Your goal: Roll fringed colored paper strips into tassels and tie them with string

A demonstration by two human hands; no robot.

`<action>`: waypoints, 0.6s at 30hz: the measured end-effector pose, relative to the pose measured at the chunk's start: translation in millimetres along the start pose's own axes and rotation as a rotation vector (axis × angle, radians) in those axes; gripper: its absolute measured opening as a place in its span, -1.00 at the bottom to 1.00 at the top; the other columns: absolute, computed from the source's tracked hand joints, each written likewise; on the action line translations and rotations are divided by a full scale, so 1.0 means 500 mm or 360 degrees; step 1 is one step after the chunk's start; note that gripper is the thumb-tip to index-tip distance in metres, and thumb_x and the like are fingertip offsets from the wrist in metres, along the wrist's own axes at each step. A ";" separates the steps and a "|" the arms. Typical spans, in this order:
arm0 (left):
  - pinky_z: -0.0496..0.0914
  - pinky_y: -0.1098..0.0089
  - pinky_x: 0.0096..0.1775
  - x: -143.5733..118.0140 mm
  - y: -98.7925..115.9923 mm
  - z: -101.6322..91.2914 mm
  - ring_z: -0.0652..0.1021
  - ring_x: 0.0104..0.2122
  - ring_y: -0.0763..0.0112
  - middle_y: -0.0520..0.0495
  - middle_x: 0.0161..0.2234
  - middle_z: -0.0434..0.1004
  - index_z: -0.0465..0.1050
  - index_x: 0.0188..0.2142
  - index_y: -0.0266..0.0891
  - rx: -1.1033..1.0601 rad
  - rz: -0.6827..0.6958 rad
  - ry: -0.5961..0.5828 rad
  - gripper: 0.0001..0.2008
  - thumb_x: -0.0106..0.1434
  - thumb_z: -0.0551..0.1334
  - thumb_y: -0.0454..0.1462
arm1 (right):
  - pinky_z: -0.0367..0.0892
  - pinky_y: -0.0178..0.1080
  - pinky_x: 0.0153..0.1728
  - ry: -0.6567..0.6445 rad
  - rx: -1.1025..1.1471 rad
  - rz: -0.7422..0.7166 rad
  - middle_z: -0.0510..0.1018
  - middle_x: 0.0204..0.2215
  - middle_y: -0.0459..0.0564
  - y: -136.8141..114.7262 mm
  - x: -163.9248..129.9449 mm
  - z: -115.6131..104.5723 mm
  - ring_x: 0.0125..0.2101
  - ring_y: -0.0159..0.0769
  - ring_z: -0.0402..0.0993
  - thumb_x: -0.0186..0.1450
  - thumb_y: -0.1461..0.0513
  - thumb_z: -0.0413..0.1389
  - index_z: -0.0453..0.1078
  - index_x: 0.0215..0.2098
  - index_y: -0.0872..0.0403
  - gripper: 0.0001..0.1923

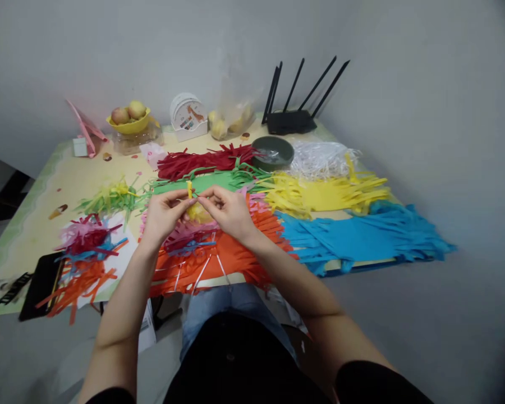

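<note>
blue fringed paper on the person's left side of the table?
No, the blue fringed paper lies at the right end of the table, to the right of the right hand and beyond the orange paper.

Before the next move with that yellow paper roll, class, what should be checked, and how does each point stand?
1. Both hands on the piece: ok. The left hand and right hand pinch the yellow paper roll between their fingertips.
2. Roll upright: ok, it stands up between the fingers.
3. Roll wound tight: cannot tell, too small to see.
4. Work held over the table: ok, above the orange fringed sheet.
5. More yellow stock nearby: ok, the yellow fringed sheet lies to the right.
6. Finished tufts apart from the work: ok, the green-yellow tuft lies to the left.
</note>
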State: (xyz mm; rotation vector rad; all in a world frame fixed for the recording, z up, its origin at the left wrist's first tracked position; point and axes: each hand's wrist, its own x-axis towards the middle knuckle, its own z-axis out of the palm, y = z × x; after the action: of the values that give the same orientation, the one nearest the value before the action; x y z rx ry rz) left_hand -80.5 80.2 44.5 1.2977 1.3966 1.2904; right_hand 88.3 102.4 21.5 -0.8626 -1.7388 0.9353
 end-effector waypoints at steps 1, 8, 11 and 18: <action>0.31 0.51 -0.68 -0.001 0.000 0.001 0.42 -0.73 0.50 0.03 -0.65 0.50 0.68 -0.31 -0.32 0.0005 0.0008 -0.0006 -0.62 -0.12 0.54 -0.14 | 0.03 -0.32 -0.52 -0.0003 0.0003 0.0012 0.28 -0.65 -0.23 0.000 0.001 0.000 -0.62 -0.48 0.14 0.35 0.08 0.13 0.42 -0.34 0.11 -0.75; 0.31 0.50 -0.65 -0.004 0.003 0.005 0.39 -0.72 0.52 0.04 -0.66 0.48 0.69 -0.27 -0.28 0.0004 0.0056 -0.0057 -0.66 -0.05 0.51 -0.16 | 0.03 -0.32 -0.52 0.0009 0.0054 0.0084 0.28 -0.65 -0.23 0.000 -0.001 -0.004 -0.62 -0.47 0.15 0.34 0.09 0.13 0.42 -0.34 0.10 -0.76; 0.30 0.51 -0.65 -0.006 0.006 0.007 0.38 -0.72 0.55 0.05 -0.64 0.48 0.70 -0.27 -0.28 -0.0012 0.0066 -0.0061 -0.67 -0.05 0.51 -0.17 | 0.02 -0.32 -0.52 0.0012 0.0060 0.0090 0.28 -0.65 -0.22 -0.001 -0.001 -0.006 -0.62 -0.47 0.15 0.34 0.09 0.13 0.42 -0.34 0.10 -0.76; 0.29 0.50 -0.64 -0.006 0.006 0.007 0.37 -0.71 0.55 0.05 -0.63 0.48 0.69 -0.26 -0.27 0.0003 0.0088 -0.0058 -0.68 0.00 0.49 -0.15 | 0.01 -0.32 -0.52 0.0020 0.0073 0.0094 0.25 -0.66 -0.23 -0.005 -0.001 -0.009 -0.61 -0.47 0.12 0.33 0.09 0.13 0.41 -0.35 0.10 -0.77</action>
State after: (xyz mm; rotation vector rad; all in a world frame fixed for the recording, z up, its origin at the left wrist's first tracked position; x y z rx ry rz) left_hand -76.1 77.5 46.5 1.3631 1.3456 1.2956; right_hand 92.5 101.6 24.7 -0.8924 -1.6829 1.0030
